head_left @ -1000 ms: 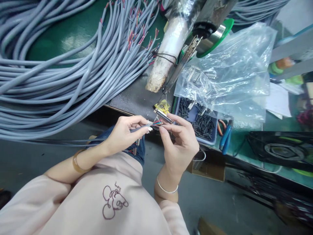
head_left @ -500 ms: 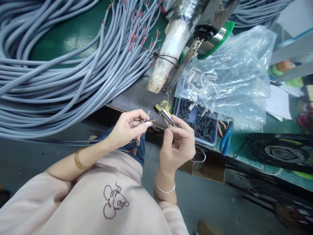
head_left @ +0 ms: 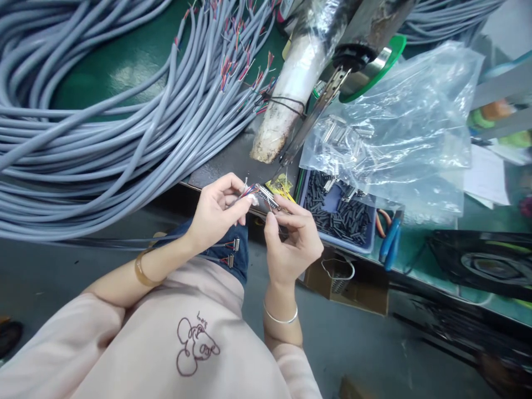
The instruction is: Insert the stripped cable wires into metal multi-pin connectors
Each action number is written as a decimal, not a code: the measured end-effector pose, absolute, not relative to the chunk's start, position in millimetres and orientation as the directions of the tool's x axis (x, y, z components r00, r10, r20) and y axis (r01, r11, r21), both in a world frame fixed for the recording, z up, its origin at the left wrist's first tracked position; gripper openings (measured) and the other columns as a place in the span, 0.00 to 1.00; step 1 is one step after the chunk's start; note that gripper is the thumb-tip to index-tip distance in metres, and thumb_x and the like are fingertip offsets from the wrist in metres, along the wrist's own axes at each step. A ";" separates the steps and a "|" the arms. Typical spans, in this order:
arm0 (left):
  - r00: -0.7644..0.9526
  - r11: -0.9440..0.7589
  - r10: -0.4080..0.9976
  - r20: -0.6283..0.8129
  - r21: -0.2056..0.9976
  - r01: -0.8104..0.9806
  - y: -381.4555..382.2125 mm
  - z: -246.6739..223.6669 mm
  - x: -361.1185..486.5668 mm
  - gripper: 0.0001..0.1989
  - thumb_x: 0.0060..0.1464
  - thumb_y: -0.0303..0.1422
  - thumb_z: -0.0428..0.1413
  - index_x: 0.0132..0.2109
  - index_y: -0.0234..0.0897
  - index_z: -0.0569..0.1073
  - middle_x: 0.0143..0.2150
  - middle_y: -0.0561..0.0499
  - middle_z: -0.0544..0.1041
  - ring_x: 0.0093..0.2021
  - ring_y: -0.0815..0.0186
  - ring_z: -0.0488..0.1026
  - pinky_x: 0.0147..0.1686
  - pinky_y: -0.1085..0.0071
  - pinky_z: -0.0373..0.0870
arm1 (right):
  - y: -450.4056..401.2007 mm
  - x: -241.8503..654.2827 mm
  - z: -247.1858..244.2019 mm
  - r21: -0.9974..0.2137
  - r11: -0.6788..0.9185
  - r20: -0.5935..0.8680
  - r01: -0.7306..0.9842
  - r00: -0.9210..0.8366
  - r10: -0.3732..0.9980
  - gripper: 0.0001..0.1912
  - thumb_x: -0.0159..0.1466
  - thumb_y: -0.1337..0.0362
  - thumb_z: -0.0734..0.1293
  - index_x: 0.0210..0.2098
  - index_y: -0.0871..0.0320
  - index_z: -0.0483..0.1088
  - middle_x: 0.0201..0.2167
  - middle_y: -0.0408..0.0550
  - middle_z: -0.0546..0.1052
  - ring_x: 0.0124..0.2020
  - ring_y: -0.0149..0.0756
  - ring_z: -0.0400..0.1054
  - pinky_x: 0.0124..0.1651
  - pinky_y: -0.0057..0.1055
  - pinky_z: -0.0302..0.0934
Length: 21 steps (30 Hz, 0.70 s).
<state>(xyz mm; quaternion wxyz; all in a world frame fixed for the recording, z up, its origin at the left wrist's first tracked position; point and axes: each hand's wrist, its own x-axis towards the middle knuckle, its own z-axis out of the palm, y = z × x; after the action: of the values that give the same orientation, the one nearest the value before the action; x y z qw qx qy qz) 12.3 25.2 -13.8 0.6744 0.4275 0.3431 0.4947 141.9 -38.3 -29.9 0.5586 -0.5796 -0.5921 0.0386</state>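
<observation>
Our left hand (head_left: 218,213) has its thumb and forefinger pressed together on a small bundle of thin coloured wires (head_left: 248,192), among which we can see red and blue ones. Our right hand (head_left: 293,238) is also closed: its fingertips are clamped on the right end of a narrow silver-and-black multi-pin connector (head_left: 266,195). This connector is between our two hands, in front of the near edge of the green-topped bench (head_left: 120,77), and its left end is just beside the wire tips. Whether the wires touch the connector, we cannot tell, because the parts are too small.

On our lap, over the blue trousers (head_left: 243,267), we have two more small metal connectors (head_left: 235,244) with cables attached. Above the connector, a long dark metal rod with holes (head_left: 313,116) points down to a crumpled yellow piece (head_left: 283,185). Beside the rod is a thick whitish tube wrapped in clear film (head_left: 283,105).

At our left, many smooth grey cables (head_left: 137,141) are spread in wide curves, with coloured wires at their ends. At our right, we see a blue-violet plastic tray (head_left: 349,244) holding short black tubes (head_left: 353,221), and a transparent plastic bag (head_left: 415,122) partly covers it
</observation>
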 end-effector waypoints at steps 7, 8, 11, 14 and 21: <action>0.188 0.058 0.982 0.017 0.921 -0.384 31.5 -10.4 22.4 0.11 0.49 0.28 0.62 0.29 0.37 0.65 0.23 0.60 0.70 0.16 0.80 0.63 0.15 0.84 0.60 | -28.3 143.9 -24.6 -0.586 0.336 0.692 0.737 0.239 0.681 0.08 0.63 0.73 0.72 0.36 0.54 0.73 0.43 0.45 0.84 0.44 0.36 0.81 0.45 0.36 0.78; 0.184 0.053 0.983 0.020 0.922 -0.383 31.8 -10.0 23.6 0.11 0.49 0.28 0.62 0.29 0.37 0.65 0.23 0.60 0.70 0.16 0.80 0.62 0.15 0.84 0.60 | -27.4 144.5 -23.7 -0.572 0.333 0.700 0.750 0.235 0.674 0.08 0.63 0.73 0.72 0.36 0.54 0.73 0.43 0.45 0.84 0.44 0.36 0.81 0.45 0.35 0.78; 0.168 0.031 0.985 0.036 0.925 -0.378 32.7 -9.6 26.4 0.10 0.50 0.27 0.61 0.30 0.37 0.65 0.24 0.59 0.70 0.17 0.81 0.62 0.16 0.84 0.60 | -25.1 146.5 -21.6 -0.535 0.321 0.717 0.781 0.219 0.662 0.07 0.63 0.72 0.73 0.35 0.54 0.74 0.42 0.44 0.84 0.42 0.36 0.81 0.44 0.34 0.77; 0.156 -0.003 0.986 0.064 0.931 -0.366 33.5 -10.0 27.7 0.09 0.50 0.26 0.60 0.30 0.37 0.66 0.25 0.59 0.70 0.18 0.80 0.62 0.17 0.83 0.61 | -23.3 148.1 -21.2 -0.527 0.321 0.722 0.787 0.215 0.658 0.07 0.63 0.72 0.73 0.35 0.54 0.74 0.41 0.44 0.84 0.42 0.35 0.81 0.43 0.34 0.77; 0.147 -0.040 0.984 0.097 0.936 -0.351 35.2 -10.5 27.2 0.08 0.51 0.25 0.59 0.30 0.37 0.66 0.24 0.59 0.69 0.20 0.79 0.64 0.21 0.82 0.64 | -21.6 149.2 -22.5 -0.532 0.357 0.732 0.768 0.206 0.649 0.09 0.62 0.74 0.73 0.36 0.55 0.74 0.42 0.44 0.84 0.42 0.34 0.81 0.46 0.33 0.77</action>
<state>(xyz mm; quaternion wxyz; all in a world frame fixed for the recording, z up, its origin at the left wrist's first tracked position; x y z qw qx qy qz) 27.2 35.2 -10.5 0.6015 0.4602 0.3441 0.5550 149.2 -21.6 -22.5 0.5333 -0.5644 -0.6276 -0.0557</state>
